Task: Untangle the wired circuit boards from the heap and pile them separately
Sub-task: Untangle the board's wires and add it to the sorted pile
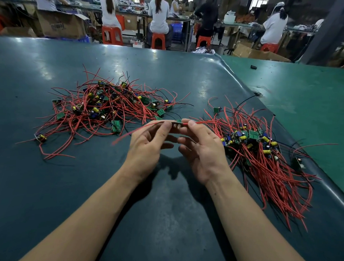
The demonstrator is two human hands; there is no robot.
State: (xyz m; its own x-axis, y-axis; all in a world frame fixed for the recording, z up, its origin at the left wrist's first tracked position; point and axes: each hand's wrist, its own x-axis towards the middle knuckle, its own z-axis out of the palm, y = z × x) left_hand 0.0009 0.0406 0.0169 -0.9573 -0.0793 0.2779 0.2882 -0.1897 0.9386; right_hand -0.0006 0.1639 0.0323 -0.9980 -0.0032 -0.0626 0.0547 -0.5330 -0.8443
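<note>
A tangled heap (107,107) of small green circuit boards with red and black wires lies on the dark mat at the centre left. A second pile (257,146) of boards, with its red wires combed toward me, lies at the right. Between the two, above the mat, I hold one small green circuit board (176,124). My left hand (147,145) pinches its left end, and a red wire trails down to the left from there. My right hand (202,149) pinches its right end, where another red wire runs off toward the right pile.
The dark mat (164,199) covers the table; a lighter green surface (306,92) joins it at the right along a raised edge. A stray board (298,163) lies near that edge. Several people sit on orange stools at benches beyond the table.
</note>
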